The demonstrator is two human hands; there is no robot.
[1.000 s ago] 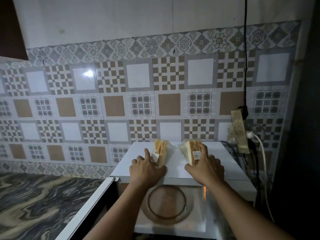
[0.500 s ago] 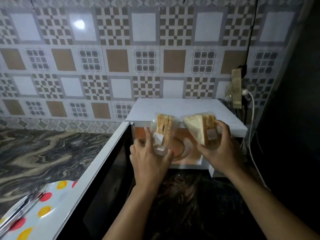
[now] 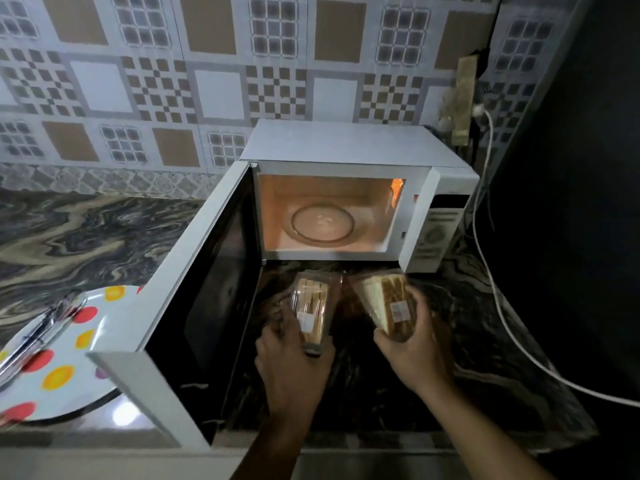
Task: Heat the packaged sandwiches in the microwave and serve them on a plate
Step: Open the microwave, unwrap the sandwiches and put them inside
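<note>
A white microwave [image 3: 349, 140] stands against the tiled wall, its door [image 3: 194, 292] swung wide to the left and its lit cavity showing a bare glass turntable [image 3: 323, 223]. In front of the opening, above the dark counter, my left hand [image 3: 294, 362] grips a clear-wrapped sandwich pack [image 3: 311, 303]. My right hand [image 3: 415, 348] grips a second wedge-shaped sandwich pack [image 3: 384, 299] with a white label. Both packs are outside the cavity.
A white plate [image 3: 59, 372] with red and yellow dots sits on the marbled counter at the left, with metal tongs [image 3: 38, 337] lying across it. A white cable [image 3: 502, 306] runs down from a wall socket on the right. The open door blocks the space between plate and hands.
Both sandwich packs were lifted off the microwave's top and brought down and toward me, to in front of the open cavity. The view has tilted downward.
</note>
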